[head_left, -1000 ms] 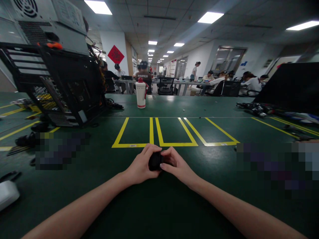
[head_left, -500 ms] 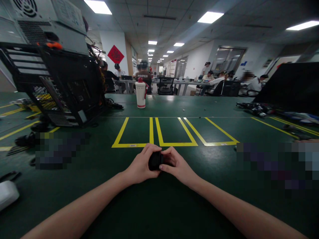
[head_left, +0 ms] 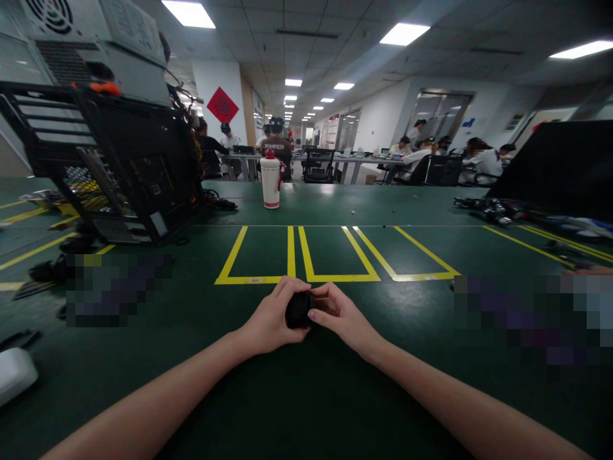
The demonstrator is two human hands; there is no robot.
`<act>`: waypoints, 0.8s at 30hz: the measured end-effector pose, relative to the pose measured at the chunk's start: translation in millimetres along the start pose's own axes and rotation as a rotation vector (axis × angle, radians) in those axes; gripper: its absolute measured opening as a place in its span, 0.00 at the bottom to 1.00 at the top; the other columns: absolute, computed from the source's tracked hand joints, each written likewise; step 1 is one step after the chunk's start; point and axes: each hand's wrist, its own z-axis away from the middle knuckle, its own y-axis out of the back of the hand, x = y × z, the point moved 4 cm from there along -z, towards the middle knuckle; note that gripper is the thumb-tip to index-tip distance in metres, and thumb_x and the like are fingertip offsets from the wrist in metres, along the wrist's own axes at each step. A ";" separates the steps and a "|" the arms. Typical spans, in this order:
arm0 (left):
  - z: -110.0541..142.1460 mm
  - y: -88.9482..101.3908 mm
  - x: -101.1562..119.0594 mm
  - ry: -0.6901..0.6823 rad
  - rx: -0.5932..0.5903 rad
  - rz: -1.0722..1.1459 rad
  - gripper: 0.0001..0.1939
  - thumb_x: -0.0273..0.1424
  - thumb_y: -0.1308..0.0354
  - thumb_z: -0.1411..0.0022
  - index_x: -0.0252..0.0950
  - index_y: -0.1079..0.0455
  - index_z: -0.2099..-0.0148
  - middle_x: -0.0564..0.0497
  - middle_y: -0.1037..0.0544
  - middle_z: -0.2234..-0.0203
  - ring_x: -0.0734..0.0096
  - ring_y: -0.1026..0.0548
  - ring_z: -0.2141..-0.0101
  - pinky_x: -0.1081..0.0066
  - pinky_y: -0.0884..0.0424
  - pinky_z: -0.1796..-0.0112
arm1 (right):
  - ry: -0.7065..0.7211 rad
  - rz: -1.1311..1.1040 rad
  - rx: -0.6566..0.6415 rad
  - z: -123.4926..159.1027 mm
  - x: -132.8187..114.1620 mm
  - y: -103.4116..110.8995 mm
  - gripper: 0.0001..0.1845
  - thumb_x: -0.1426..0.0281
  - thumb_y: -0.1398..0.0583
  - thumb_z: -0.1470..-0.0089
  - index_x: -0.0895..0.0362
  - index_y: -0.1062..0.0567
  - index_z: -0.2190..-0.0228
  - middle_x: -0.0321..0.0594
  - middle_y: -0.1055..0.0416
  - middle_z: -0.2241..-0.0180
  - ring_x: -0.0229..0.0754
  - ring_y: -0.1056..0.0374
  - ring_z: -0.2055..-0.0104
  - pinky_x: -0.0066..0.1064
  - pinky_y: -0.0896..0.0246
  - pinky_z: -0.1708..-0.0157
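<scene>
A small black cylindrical object [head_left: 297,310] is held low over the green tabletop, just this side of the yellow tape. My left hand [head_left: 269,319] wraps it from the left, thumb underneath and fingers over the top. From the right, my right hand [head_left: 345,319] pinches at its right end with thumb and fingertips. Fingers cover part of the object, and its exact kind cannot be made out.
Yellow tape outlines [head_left: 330,278] mark the green table [head_left: 306,396] ahead. Behind them stands a white bottle [head_left: 271,184] with a red lid. A black computer case [head_left: 143,166] is at left, cables [head_left: 493,209] and a dark panel [head_left: 560,166] at right. People sit farther back.
My right thumb and fingers have shifted slightly upward along the object's right end. My left hand stays in place. In the background, a standing person has moved right.
</scene>
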 end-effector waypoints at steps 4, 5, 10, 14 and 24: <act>0.2 3.8 4.7 0.001 -0.007 -0.003 0.30 0.25 0.41 0.55 0.44 0.48 0.50 0.50 0.40 0.56 0.62 0.38 0.54 0.60 0.37 0.55 | 0.050 0.019 0.010 1.4 -0.7 -1.3 0.12 0.72 0.40 0.55 0.54 0.37 0.66 0.36 0.37 0.62 0.40 0.37 0.57 0.38 0.40 0.55; 0.2 3.9 5.0 0.004 -0.013 -0.003 0.30 0.25 0.41 0.54 0.44 0.48 0.50 0.50 0.40 0.56 0.61 0.38 0.54 0.60 0.37 0.55 | 0.058 0.023 0.021 1.4 -0.6 -1.1 0.11 0.71 0.41 0.54 0.54 0.37 0.67 0.36 0.37 0.63 0.40 0.37 0.58 0.38 0.40 0.56; 0.0 0.6 0.7 -0.007 0.021 -0.009 0.30 0.25 0.40 0.55 0.42 0.48 0.50 0.50 0.40 0.57 0.63 0.38 0.55 0.63 0.36 0.56 | 0.043 0.012 0.033 -0.5 1.9 0.7 0.10 0.69 0.42 0.52 0.54 0.37 0.66 0.36 0.37 0.63 0.40 0.38 0.56 0.37 0.41 0.55; -0.4 -2.6 -3.0 -0.025 0.041 -0.008 0.31 0.25 0.40 0.56 0.41 0.47 0.50 0.50 0.39 0.57 0.64 0.37 0.55 0.64 0.36 0.56 | -0.001 -0.022 0.012 -1.5 2.8 0.9 0.12 0.70 0.42 0.53 0.55 0.37 0.64 0.38 0.37 0.60 0.40 0.39 0.54 0.39 0.43 0.52; 0.1 1.2 2.0 0.022 -0.015 0.010 0.30 0.25 0.41 0.54 0.44 0.48 0.50 0.50 0.40 0.56 0.62 0.38 0.54 0.60 0.37 0.55 | 0.063 0.035 0.030 2.1 -1.5 -1.7 0.08 0.70 0.42 0.53 0.55 0.37 0.68 0.36 0.38 0.64 0.40 0.38 0.58 0.37 0.40 0.57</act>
